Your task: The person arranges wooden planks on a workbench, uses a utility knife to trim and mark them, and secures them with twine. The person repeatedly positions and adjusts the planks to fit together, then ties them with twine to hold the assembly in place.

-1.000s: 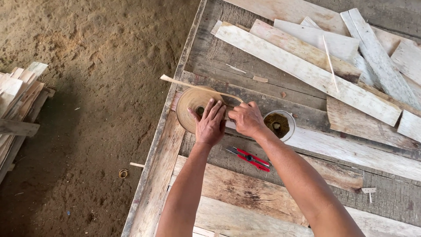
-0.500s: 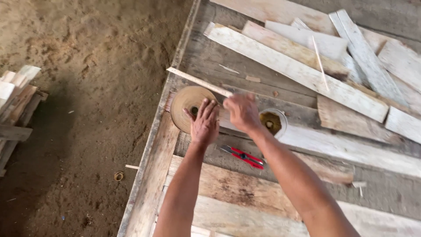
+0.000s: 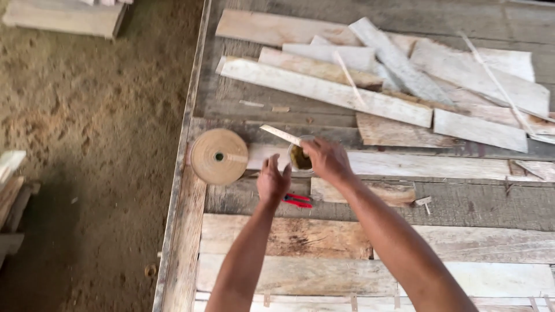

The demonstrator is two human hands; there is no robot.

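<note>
A tan roll of edge banding (image 3: 219,156) lies flat on the wooden workbench (image 3: 324,237) near its left edge. My left hand (image 3: 272,179) hovers just right of the roll with fingers apart, holding nothing. My right hand (image 3: 327,160) holds a thin flat wooden stick (image 3: 280,134) whose end points up and left, over a small round container of brownish glue (image 3: 300,158). A red-handled cutter (image 3: 297,201) lies on the bench right below my left hand.
Several pale boards and scrap strips (image 3: 370,86) are piled across the back of the bench. A short wood block (image 3: 361,190) lies under my right wrist. Left of the bench is a dirt floor (image 3: 87,150) with stacked planks (image 3: 63,17) at the top.
My left hand lifted off the roll and moved right. My right hand took the stick and moved over the container. The view shifted right and down.
</note>
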